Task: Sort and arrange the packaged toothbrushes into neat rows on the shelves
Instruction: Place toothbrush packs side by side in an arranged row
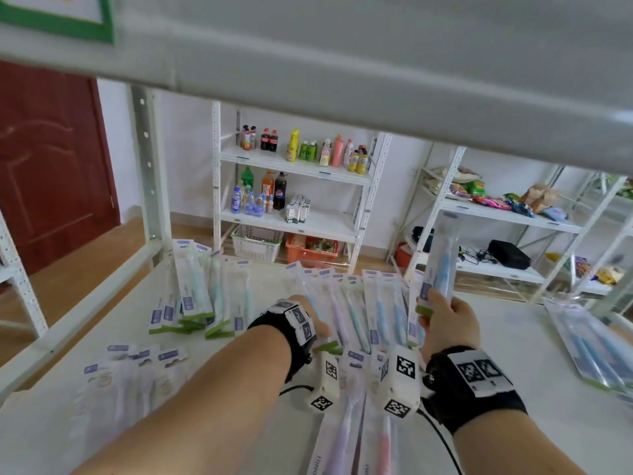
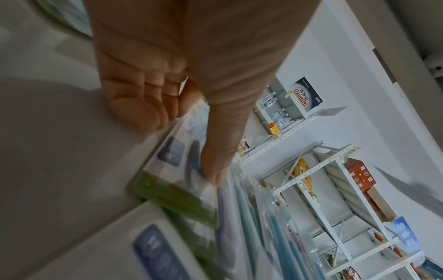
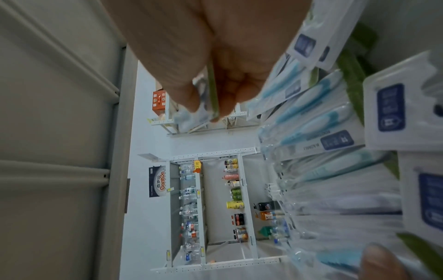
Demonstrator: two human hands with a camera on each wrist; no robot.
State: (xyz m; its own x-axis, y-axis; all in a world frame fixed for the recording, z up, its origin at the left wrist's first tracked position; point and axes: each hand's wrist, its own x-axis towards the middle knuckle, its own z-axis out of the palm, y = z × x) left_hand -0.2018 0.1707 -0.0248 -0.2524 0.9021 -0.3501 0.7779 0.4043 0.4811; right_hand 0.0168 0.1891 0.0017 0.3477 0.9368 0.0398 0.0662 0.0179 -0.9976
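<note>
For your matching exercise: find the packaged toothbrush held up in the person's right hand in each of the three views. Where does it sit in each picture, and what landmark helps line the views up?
Head: the blue toothbrush pack stands right of centre, pinched by the right hand.
Left wrist: not in it.
Right wrist: seen edge-on at upper centre between the fingers.
Shared landmark: the drinks shelf.

Many packaged toothbrushes (image 1: 356,310) are spread flat in rows on the white shelf (image 1: 513,337). One blue toothbrush pack (image 1: 442,265) is held upright above them.
</note>
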